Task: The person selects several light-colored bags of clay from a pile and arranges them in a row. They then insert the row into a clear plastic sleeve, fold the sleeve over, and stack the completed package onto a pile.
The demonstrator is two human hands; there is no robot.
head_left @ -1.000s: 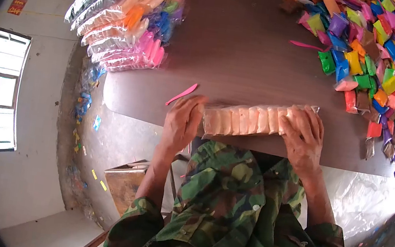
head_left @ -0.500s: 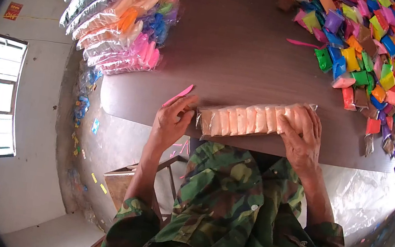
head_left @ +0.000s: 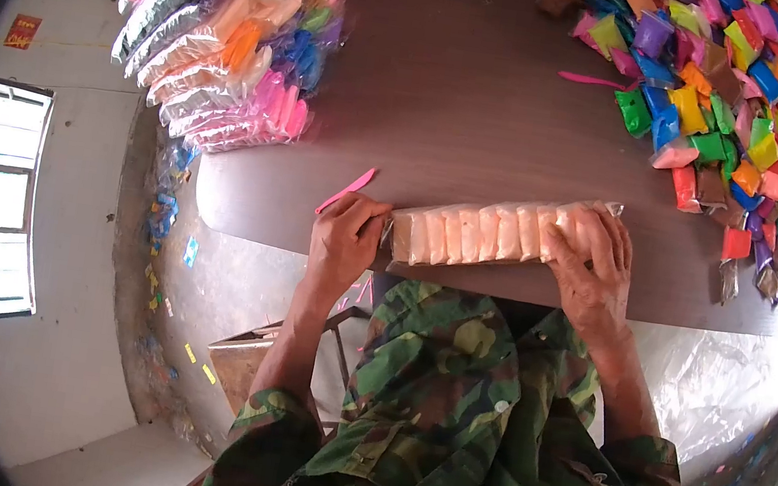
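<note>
A long clear bag of peach-coloured packets [head_left: 470, 233] lies slantwise along the table's near edge, its packets side by side in a row. My right hand [head_left: 596, 272] is wrapped over the bag's right end, thumb in front and fingers behind. At the other end, my left hand [head_left: 346, 239] is closed, with thumb and forefinger pinched at the bag's left edge. The exact grip of these fingertips is partly hidden. Just beyond my left knuckles lies a thin pink plastic knife-shaped tool [head_left: 347, 190].
Filled clear bags [head_left: 228, 41] are stacked at the table's far left. A large heap of small coloured packets [head_left: 724, 121] covers the right side, with another pink tool [head_left: 595, 80] beside it. A wooden stool [head_left: 243, 362] stands below the table [head_left: 432, 80].
My left hand has turned slightly and its fingers have closed in at the bag's left edge. My right hand keeps its place on the bag.
</note>
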